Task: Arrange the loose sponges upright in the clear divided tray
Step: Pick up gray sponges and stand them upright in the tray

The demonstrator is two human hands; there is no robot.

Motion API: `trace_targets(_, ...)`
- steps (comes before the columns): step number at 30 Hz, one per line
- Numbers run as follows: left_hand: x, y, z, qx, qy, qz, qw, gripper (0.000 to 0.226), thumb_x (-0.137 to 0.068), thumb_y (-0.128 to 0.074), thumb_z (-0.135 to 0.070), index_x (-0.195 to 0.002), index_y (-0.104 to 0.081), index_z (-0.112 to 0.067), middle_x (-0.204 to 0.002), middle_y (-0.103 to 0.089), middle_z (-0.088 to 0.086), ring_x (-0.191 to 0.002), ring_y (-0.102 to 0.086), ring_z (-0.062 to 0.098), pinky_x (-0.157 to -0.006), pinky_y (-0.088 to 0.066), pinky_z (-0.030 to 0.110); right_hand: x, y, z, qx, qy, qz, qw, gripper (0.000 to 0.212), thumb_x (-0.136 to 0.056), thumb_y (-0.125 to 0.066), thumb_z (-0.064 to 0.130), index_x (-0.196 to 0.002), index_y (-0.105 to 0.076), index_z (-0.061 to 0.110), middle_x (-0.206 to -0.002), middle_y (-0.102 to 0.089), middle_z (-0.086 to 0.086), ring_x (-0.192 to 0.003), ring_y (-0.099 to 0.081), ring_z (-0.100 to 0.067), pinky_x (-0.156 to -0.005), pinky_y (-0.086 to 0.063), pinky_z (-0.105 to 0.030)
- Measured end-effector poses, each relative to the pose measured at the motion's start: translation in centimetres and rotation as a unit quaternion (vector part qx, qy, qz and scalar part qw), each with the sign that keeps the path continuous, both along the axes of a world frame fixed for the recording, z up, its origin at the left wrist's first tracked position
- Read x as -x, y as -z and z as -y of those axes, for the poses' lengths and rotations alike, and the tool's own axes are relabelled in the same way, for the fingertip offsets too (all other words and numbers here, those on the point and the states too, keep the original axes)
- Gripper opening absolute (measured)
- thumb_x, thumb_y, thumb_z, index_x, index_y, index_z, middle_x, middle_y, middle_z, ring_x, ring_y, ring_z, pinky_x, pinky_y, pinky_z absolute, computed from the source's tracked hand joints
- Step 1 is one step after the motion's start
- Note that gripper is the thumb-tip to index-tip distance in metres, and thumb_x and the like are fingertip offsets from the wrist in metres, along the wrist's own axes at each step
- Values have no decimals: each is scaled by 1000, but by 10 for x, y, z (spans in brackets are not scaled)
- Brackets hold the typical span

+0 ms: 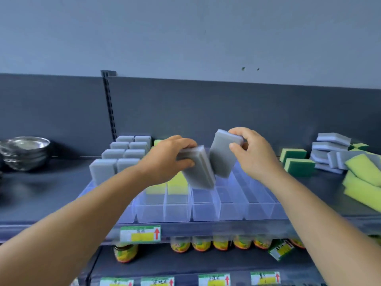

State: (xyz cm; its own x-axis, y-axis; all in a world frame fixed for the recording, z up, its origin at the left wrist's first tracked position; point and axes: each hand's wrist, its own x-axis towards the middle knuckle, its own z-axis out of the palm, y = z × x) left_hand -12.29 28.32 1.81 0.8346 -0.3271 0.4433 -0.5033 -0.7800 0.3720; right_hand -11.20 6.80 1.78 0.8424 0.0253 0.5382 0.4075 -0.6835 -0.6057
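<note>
A clear divided tray (206, 209) sits on the dark shelf. Its left lanes hold upright grey sponges (121, 153), and yellow sponges (177, 185) stand in the middle lanes. My left hand (167, 159) grips a tilted grey sponge (198, 170) above the tray's middle. My right hand (251, 151) holds a second grey sponge (223, 155) upright right beside it. The two held sponges nearly touch. The tray's right lanes look bare.
Loose sponges lie at the right: a grey stack (329, 151), green-and-yellow ones (296, 162) and yellow ones (362, 178). Steel bowls (24, 151) stand at the left. A lower shelf holds jars (202, 243) and price tags (140, 234).
</note>
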Motion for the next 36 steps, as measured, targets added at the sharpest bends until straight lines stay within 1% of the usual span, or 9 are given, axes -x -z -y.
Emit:
trace_targets(4, 19, -1, -58, -12, -47, 5, 999, 29, -87, -64, -21, -116, -60, -26, -98, -55, -5, -87, -49, 17, -66, -33, 15, 6, 4, -52, -4, -37, -12, 999, 27, -90, -49, 14, -115, -57, 23, -112, -59, 2, -86, -52, -15, -70, -36, -25)
trace_targets(8, 34, 0, -108, -13, -73, 8, 997, 30, -86, -64, -19, -116, -61, -24, -99, -58, -1, -85, -49, 19, -78, -42, 30, 12, 6, -97, -4, -61, -17, 998, 28, -91, -49, 14, -116, -57, 22, -113, -56, 3, -88, -52, -14, -74, -36, -24)
trace_targets(12, 44, 1, -143, -19, -110, 18, 994, 37, -88, -64, -17, -125, -60, -19, -95, -49, -5, -88, -47, 16, -76, -31, 21, 15, 9, -132, -1, -75, -24, 997, 27, -90, -50, 12, -114, -59, 22, -109, -52, 4, -85, -51, -13, -70, -36, -23)
trace_targets(16, 47, 6, -170, -32, -144, -6, 989, 37, -88, -62, -19, -125, -59, -23, -106, -57, 1, -97, -53, 20, -84, -40, 28, 13, 11, -156, -5, -97, -28, 995, 27, -89, -50, 10, -112, -60, 22, -108, -52, 4, -79, -52, -9, -65, -38, -21)
trace_targets(21, 45, 16, -190, -33, -163, -22, 986, 31, -87, -62, -19, -118, -63, -22, -100, -59, 6, -91, -52, 20, -79, -40, 29, 10, 21, -181, -2, -126, -47, 991, 27, -88, -51, 10, -111, -62, 20, -101, -57, 8, -82, -53, -15, -72, -41, -25)
trace_targets(24, 41, 17, -196, -40, -165, -20, 985, 24, -87, -62, -18, -111, -64, -22, -90, -55, 2, -85, -50, 20, -72, -36, 28, 5, 27, -190, -3, -144, -60, 988, 27, -88, -50, 8, -111, -62, 18, -101, -60, 6, -84, -52, -14, -69, -41, -18)
trace_targets(27, 34, 17, -200, -49, -172, -21, 984, 31, -88, -61, -21, -118, -62, -27, -93, -50, -3, -86, -47, 17, -77, -38, 28, -2, 29, -192, 0, -157, -71, 985, 25, -88, -51, 8, -108, -62, 18, -105, -62, 1, -87, -54, -17, -74, -44, -26)
trace_targets(31, 28, 16, -202, -63, -175, -32, 982, 34, -89, -59, -22, -123, -58, -28, -99, -48, -4, -91, -46, 17, -83, -40, 29, -7, 32, -193, 30, -162, -66, 984, 24, -88, -52, 7, -107, -62, 18, -107, -61, 2, -83, -50, -14, -65, -36, -19)
trace_targets(36, 27, 9, -209, -79, -168, -22, 982, 23, -88, -59, -21, -111, -63, -25, -95, -52, -2, -93, -50, 18, -78, -38, 28, -8, 30, -199, 44, -160, -64, 984, 28, -90, -54, 12, -115, -60, 21, -115, -59, 4, -93, -53, -13, -74, -36, -20)
